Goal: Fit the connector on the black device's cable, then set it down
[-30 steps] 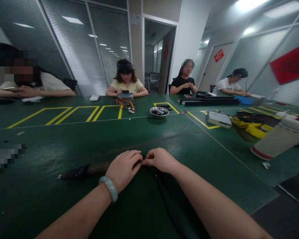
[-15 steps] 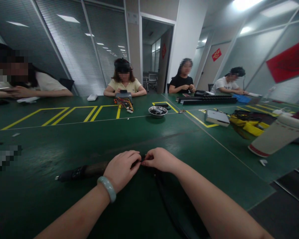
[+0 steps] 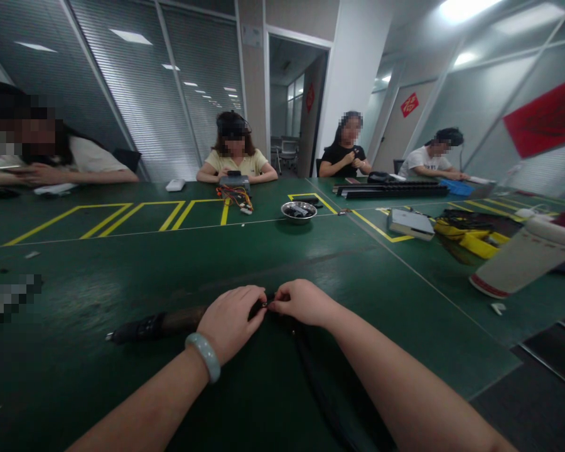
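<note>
My left hand, with a pale bangle at the wrist, is closed over the right end of a dark, rod-shaped tool lying on the green table. Its metal tip points left. Close beside it, my right hand pinches something small and dark at the fingertips, too hidden to name. The fingertips of both hands nearly meet there. From under my right hand a black strap or cable runs toward the near edge.
A metal bowl of dark parts stands mid-table. Behind are a grey box with coloured wires and black rails. At right are a silver box, a yellow pouch and a large white cup. Several people sit around the table.
My hands have barely moved; a small shiny spot now shows between the fingertips. The person in black across the table has raised a hand toward the chest.
</note>
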The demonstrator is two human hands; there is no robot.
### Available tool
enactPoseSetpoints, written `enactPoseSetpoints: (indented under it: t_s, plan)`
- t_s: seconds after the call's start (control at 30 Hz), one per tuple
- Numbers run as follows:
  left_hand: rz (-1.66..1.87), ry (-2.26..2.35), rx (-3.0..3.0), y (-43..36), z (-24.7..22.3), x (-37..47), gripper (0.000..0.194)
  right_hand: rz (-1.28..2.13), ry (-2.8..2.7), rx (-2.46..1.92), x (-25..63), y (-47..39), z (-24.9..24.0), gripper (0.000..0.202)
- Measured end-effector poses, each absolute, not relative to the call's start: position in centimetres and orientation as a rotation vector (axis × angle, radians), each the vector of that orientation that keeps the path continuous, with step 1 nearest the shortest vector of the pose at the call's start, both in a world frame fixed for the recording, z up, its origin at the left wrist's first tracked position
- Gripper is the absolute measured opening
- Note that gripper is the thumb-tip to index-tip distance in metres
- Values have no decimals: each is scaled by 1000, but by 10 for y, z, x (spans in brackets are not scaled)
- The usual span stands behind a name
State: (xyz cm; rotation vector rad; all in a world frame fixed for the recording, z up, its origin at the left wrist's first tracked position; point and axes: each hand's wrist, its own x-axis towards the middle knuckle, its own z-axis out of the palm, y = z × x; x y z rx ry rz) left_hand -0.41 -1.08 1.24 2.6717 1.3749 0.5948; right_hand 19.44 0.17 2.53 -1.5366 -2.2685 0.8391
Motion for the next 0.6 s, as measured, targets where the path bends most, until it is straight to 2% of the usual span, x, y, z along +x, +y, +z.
enactPoseSetpoints:
  t_s: [0.33, 0.6]
  plan:
    - [626, 1369, 2661, -11, 11, -4, 17, 824, -2265, -1534, 193, 1, 28, 28]
    - [648, 1294, 2690, -10, 11, -6, 10, 819, -2260, -1529, 194, 2, 23, 26]
